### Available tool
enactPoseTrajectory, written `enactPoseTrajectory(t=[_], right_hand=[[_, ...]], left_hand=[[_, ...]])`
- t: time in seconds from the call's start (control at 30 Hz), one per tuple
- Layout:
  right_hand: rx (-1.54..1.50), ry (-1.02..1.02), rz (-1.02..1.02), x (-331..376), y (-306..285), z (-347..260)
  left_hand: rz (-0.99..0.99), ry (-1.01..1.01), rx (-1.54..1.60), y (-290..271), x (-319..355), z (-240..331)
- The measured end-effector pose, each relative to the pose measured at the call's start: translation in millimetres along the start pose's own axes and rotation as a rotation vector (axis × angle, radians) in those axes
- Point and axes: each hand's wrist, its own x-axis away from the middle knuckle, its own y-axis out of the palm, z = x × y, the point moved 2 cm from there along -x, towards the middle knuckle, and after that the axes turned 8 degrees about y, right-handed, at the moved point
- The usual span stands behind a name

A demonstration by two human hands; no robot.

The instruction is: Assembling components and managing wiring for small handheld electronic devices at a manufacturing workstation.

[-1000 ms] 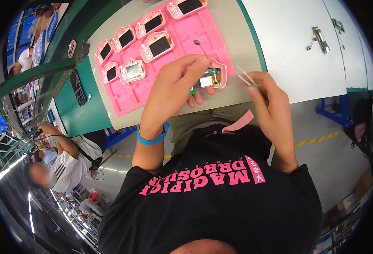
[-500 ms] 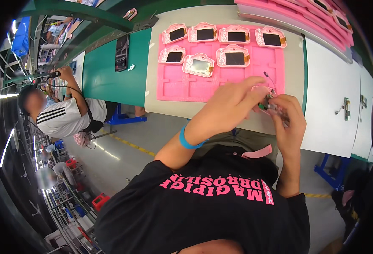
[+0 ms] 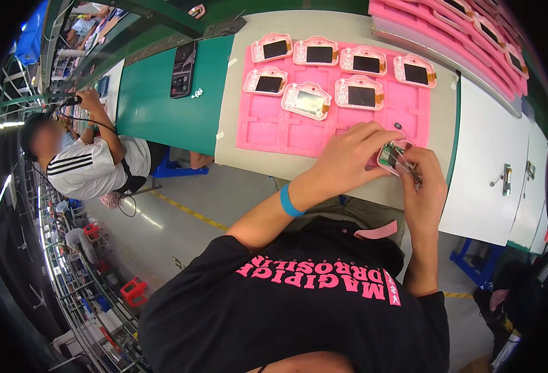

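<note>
My left hand [image 3: 348,152] grips a small pink device housing, its green circuit board [image 3: 386,155] facing up, by its left side. From its top a thin wire runs to a small round dark part [image 3: 398,126]. My right hand [image 3: 425,177] holds slim metal tweezers [image 3: 409,166], whose tips reach over the board; the fingers partly hide them. Just beyond my hands lies a pink foam tray [image 3: 274,138] with several pink housings, most with dark screens. One housing [image 3: 306,101] in its nearer row has a pale screen.
Stacked pink trays [image 3: 448,53] stand at the far right. White sheets [image 3: 482,180] to the right carry small electronic parts. Leftward, a phone [image 3: 182,69] lies on the green mat [image 3: 156,112]. A person in a white shirt [image 3: 97,165] works at the left.
The view has shifted slightly, so the tray appears further right. The housing in my hands has turned, showing more of its green board, and the tweezers are plainer to see.
</note>
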Motion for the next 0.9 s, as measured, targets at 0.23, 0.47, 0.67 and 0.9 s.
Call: enactPoseTrajectory(t=[0.23, 0.47, 0.67, 0.9], right_hand=[[-0.129, 0.208, -0.112, -9.9, -4.4, 7.3], [-0.193, 0.151, -0.129, -23.2, -3.1, 8.2], [-0.336, 0.051, 0.178, -7.4, -27.5, 24.5], [-0.193, 0.256, 0.100, 12.6, -53.4, 44.1]], left_hand=[[0.060, 0.006, 0.042, 7.0, 6.3, -6.3], [0.072, -0.062, 0.125, 2.4, -0.8, -2.5], [0.087, -0.152, 0.263, -21.0, 1.9, 10.2], [0.198, -0.332, 0.353, -130.3, -19.8, 3.6]])
